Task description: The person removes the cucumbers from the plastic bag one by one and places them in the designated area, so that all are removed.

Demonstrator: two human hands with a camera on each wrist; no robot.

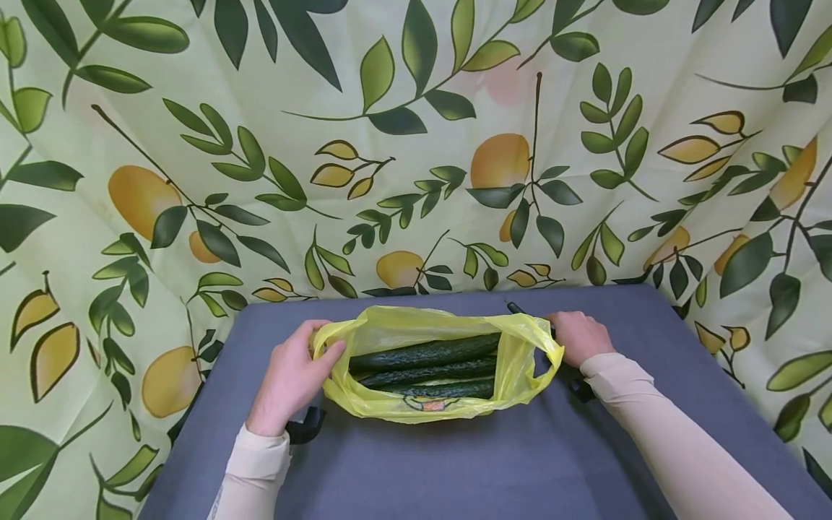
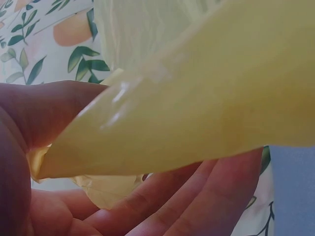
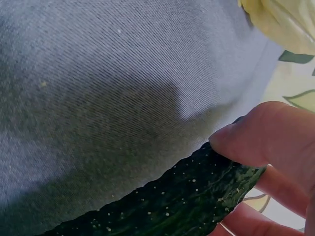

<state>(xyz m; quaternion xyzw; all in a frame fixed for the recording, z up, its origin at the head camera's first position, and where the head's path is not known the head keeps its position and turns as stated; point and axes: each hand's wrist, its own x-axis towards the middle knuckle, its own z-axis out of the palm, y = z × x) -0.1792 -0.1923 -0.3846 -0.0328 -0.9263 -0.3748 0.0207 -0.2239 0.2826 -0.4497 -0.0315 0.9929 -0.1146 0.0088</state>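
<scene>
hands (image 1: 295, 372) (image 1: 581, 338) hold bag (image 1: 364, 404) (left), cucumber (image 3: 182, 196) (right)

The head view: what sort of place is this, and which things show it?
Probably an improvised indoor work or filming corner: creased leaf-and-fruit fabric rises behind and beside a table with a plain blue-grey surface. The wider room is out of view.

A hand can reach down into the yellow bag (image 1: 367, 404) through its wide mouth; the cucumbers (image 1: 422, 357) inside get in the way; the left hand (image 1: 295, 377) blocks one end; the right hand (image 1: 580, 338), holding another cucumber (image 3: 192, 191), blocks the other; the leafy cloth (image 1: 403, 217) stands behind; the table (image 1: 422, 469) has lots of room in front.
</scene>
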